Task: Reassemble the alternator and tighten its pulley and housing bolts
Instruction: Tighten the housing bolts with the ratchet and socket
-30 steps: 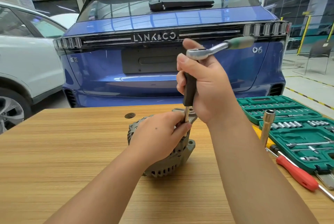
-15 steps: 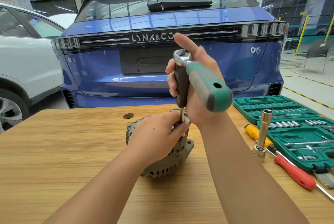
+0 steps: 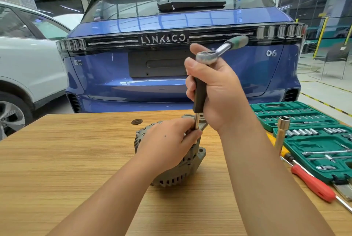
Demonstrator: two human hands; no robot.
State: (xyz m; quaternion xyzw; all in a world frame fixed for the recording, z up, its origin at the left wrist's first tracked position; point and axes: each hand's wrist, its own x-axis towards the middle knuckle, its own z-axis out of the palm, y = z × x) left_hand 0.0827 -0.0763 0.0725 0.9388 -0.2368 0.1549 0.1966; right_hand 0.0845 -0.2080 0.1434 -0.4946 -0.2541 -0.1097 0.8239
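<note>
Steadying alternator (image 3: 177,171) mid-worktop (image 3: 57,159), left hand (image 3: 167,146) pinches extension shaft; right hand (image 3: 215,90) clenched round black extension grip under ratchet (image 3: 207,57). Casting looks heavy, rigid; hold by housing body, not fins.

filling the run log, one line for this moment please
left hand: steadies shaft on alternator | right hand: grips black handle under ratchet | step: tightening housing bolt
</note>
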